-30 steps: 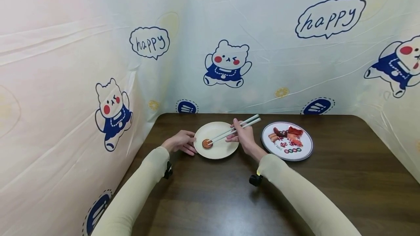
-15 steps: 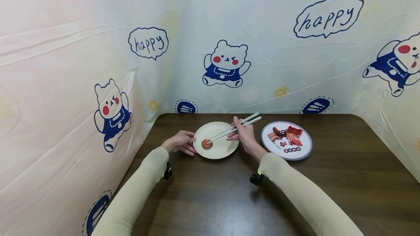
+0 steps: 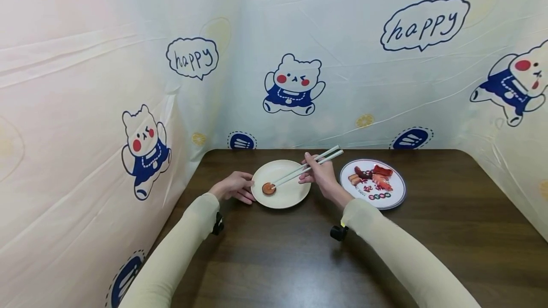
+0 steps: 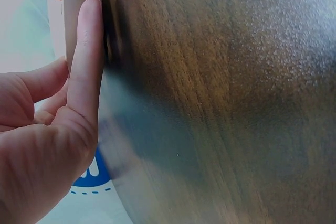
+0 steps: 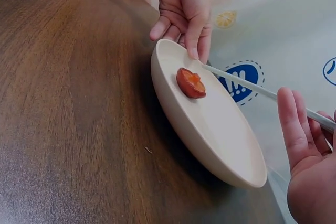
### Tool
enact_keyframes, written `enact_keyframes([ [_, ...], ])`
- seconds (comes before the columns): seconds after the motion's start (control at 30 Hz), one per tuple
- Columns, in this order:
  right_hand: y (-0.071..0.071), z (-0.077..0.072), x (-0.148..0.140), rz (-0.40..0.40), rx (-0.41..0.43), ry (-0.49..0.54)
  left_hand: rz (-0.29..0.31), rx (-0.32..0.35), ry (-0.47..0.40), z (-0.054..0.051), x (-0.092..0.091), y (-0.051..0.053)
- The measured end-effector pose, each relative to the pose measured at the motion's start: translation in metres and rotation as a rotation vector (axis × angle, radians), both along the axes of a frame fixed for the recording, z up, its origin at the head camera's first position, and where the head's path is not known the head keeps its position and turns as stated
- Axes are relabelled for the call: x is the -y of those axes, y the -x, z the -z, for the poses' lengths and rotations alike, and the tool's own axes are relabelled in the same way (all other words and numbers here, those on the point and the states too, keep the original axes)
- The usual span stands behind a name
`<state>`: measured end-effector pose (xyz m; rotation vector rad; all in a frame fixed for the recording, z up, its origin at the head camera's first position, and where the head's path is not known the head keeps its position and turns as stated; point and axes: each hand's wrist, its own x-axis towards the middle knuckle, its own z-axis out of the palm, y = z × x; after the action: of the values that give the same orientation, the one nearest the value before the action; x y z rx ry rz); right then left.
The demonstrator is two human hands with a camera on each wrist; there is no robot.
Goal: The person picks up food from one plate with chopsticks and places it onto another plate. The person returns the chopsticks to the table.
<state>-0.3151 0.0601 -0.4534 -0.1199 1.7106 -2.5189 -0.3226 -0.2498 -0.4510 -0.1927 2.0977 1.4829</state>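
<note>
Head view: right hand (image 3: 322, 176) holds slim chopsticks (image 3: 331, 157) over smooth, round plate (image 3: 288, 197).

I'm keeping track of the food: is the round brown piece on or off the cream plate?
On: the right wrist view shows the brown piece lying inside the rim of the cream plate.

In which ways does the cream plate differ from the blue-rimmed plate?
The cream plate is plain, while the blue-rimmed plate is white with coloured marks. The left hand grips the cream plate; no hand grips the blue-rimmed plate. Both plates look round.
</note>
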Motion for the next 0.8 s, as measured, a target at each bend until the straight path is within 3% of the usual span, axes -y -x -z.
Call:
enact_keyframes([
  [0.43, -0.001, -0.009, -0.01, -0.071, 0.019, 0.014, 0.008, -0.005, 0.003, 0.0, 0.0, -0.001],
  [0.8, -0.004, -0.019, -0.024, -0.123, -0.019, -0.006, 0.009, -0.011, 0.003, 0.0, 0.0, -0.001],
])
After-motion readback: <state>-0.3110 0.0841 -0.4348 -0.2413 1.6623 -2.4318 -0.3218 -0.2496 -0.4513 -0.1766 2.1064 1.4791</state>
